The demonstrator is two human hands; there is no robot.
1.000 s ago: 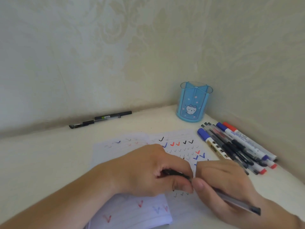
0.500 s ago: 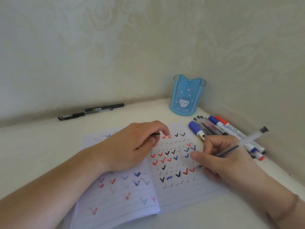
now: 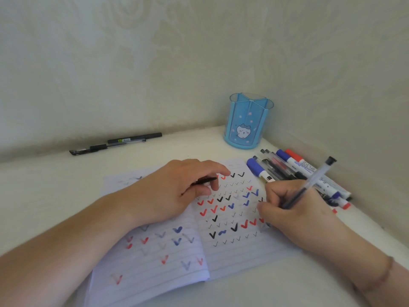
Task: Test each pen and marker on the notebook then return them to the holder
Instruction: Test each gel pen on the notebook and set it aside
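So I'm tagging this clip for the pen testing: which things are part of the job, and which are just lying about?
Part of the job:
- notebook
- clear pen in the right hand
- black cap in the left hand
- blue holder
- pile of pens and markers
- black pens by the wall

Lying about:
- nothing visible

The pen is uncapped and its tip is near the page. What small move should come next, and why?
Probably make one short tick on the notebook. The right hand holds the pen tip down by bare lines, the left hand holds its cap, and the holder looks empty.
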